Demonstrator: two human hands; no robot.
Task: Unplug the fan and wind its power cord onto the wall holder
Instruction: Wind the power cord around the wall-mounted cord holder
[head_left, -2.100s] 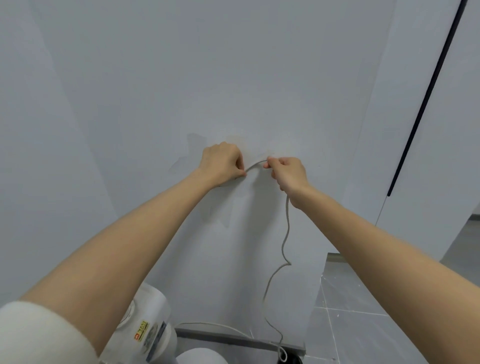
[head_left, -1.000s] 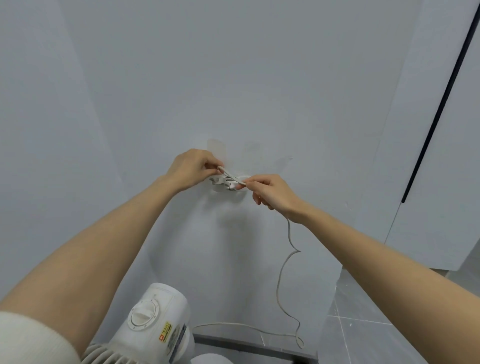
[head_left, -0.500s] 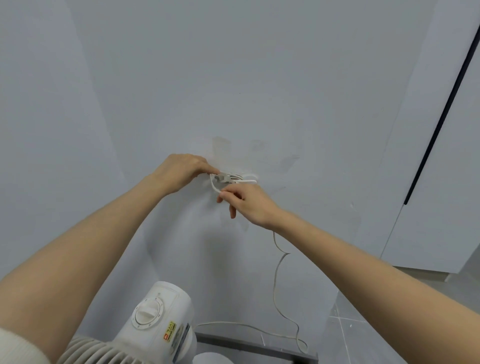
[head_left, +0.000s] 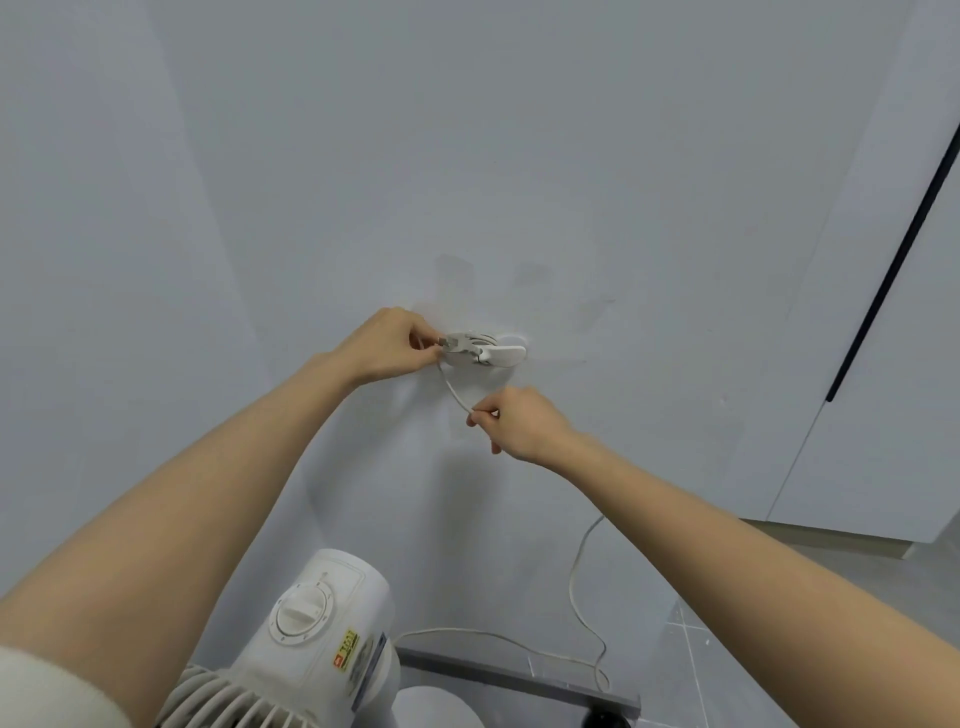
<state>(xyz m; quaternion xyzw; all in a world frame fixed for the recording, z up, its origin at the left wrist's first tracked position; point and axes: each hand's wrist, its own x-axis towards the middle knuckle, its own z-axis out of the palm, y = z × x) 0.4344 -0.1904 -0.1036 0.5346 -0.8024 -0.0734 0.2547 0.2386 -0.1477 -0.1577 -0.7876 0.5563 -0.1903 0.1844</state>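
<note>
Head view: left hand (head_left: 387, 345) pinches the grey plug (head_left: 456, 344) against the white plastic wall holder (head_left: 506, 354), which carries a few turns of cord. Right hand (head_left: 519, 423) pinches the thin white power cord (head_left: 453, 387) just below the holder, with that stretch taut. Beyond the right arm the cord hangs slack down the pale grey wall (head_left: 519, 156) to the floor. White plastic fan (head_left: 322, 634) with round dial stands below the left forearm.

Both arms were stretched forward. The left hand (head_left: 387, 343) pinched the plug (head_left: 457, 344); the right hand (head_left: 519, 423), lower right of that grip, pinched the cord (head_left: 454, 388).
</note>
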